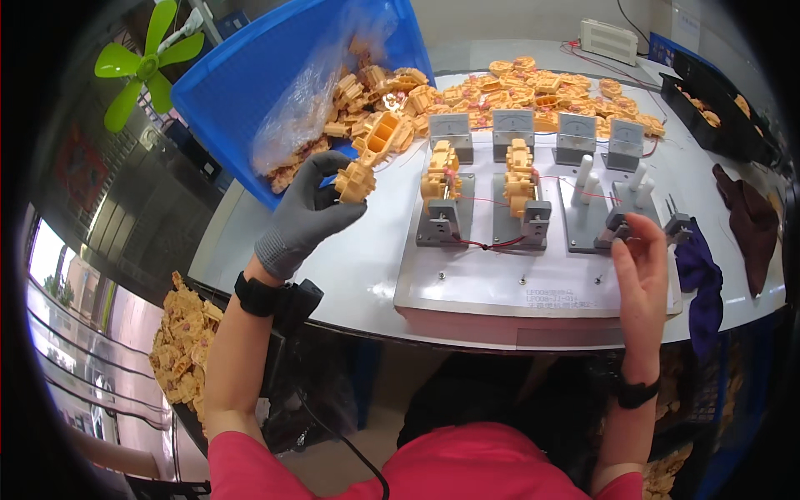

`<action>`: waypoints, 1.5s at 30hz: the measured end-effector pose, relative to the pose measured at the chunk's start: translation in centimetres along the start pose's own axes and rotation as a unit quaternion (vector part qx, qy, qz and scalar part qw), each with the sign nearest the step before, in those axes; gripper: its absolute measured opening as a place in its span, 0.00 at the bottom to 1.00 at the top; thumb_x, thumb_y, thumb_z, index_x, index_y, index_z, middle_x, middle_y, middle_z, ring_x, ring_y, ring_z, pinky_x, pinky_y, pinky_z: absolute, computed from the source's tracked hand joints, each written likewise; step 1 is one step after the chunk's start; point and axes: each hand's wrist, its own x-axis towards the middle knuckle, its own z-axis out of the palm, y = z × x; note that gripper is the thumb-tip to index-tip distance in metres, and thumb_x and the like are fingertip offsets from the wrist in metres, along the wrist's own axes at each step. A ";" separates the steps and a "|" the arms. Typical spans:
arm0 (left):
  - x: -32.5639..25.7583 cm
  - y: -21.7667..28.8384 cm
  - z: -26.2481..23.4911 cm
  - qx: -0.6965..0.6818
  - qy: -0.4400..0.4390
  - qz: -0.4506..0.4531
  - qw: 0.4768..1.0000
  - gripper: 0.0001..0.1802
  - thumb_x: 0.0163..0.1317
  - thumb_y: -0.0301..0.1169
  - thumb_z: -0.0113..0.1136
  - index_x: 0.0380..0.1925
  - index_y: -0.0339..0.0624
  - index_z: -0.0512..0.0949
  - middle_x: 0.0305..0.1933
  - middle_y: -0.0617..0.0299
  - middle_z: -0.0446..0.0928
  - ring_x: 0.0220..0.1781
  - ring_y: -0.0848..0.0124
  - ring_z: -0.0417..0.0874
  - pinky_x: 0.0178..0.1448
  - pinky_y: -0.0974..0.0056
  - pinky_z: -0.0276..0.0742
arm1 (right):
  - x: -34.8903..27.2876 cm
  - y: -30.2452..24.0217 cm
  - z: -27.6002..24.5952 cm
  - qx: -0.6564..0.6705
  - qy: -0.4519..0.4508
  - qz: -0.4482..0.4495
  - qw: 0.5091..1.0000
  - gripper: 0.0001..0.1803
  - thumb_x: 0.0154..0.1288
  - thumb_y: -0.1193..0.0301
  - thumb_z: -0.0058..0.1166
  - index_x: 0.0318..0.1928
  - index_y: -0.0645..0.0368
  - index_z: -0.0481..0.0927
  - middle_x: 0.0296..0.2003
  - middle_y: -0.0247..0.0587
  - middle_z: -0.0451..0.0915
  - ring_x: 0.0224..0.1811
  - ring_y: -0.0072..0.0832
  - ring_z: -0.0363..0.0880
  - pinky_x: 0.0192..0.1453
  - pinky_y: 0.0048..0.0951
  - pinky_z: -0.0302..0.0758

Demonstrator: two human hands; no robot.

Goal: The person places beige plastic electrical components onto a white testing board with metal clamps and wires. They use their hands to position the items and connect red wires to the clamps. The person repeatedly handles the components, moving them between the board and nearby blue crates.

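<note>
My left hand, in a grey glove, is closed round a yellow-orange plastic part in front of the blue bin. Bare and to the right, my right hand has its thumb and fingertips at the grey end block of the third fixture, seemingly pinching it. That fixture's white pegs carry no part. Similar yellow parts sit on the first fixture and the second fixture, with red wires at their end blocks. A fourth fixture also has bare pegs.
Behind the fixtures stand several small dial meters. A tilted blue bin spills yellow parts across the table. Black tray, brown cloth and purple cloth lie right; a green fan is far left.
</note>
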 end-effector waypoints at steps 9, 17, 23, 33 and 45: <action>0.5 4.5 4.6 -0.032 -0.145 0.060 0.987 0.33 0.51 0.16 0.69 0.57 0.42 0.66 0.62 0.60 0.66 0.58 0.72 0.76 0.58 0.66 0.77 | 0.3 2.2 -0.6 0.047 0.006 -0.011 0.999 0.19 0.68 0.74 0.57 0.58 0.56 0.74 0.43 0.31 0.73 0.42 0.17 0.73 0.49 0.20 0.71; 1.7 5.8 7.7 -0.037 -0.200 0.073 0.976 0.29 0.52 0.14 0.68 0.52 0.46 0.68 0.65 0.59 0.63 0.65 0.71 0.72 0.67 0.63 0.73 | -0.1 1.5 -0.7 0.051 0.002 -0.007 0.999 0.17 0.68 0.73 0.58 0.57 0.57 0.75 0.40 0.32 0.76 0.42 0.19 0.76 0.45 0.21 0.73; 2.6 5.9 8.6 0.080 -0.195 0.151 0.966 0.28 0.52 0.16 0.67 0.51 0.46 0.69 0.64 0.60 0.65 0.66 0.70 0.71 0.70 0.62 0.72 | -0.2 1.5 -1.3 0.070 -0.018 -0.003 0.997 0.12 0.66 0.71 0.61 0.48 0.58 0.77 0.36 0.29 0.75 0.37 0.17 0.73 0.43 0.21 0.72; 4.9 7.2 10.6 0.387 -0.133 0.346 0.844 0.27 0.48 0.15 0.66 0.49 0.46 0.72 0.58 0.57 0.67 0.64 0.61 0.72 0.66 0.62 0.73 | -0.2 1.0 -1.3 0.054 -0.015 -0.032 0.998 0.11 0.63 0.72 0.63 0.45 0.58 0.77 0.33 0.30 0.73 0.35 0.18 0.71 0.43 0.22 0.73; 8.1 9.0 14.1 0.485 -0.160 0.373 0.775 0.25 0.45 0.18 0.66 0.46 0.46 0.74 0.55 0.53 0.69 0.57 0.52 0.73 0.61 0.58 0.74 | -0.3 1.0 -1.4 0.047 -0.012 -0.038 0.998 0.12 0.64 0.71 0.62 0.45 0.60 0.77 0.39 0.35 0.76 0.39 0.22 0.72 0.45 0.24 0.75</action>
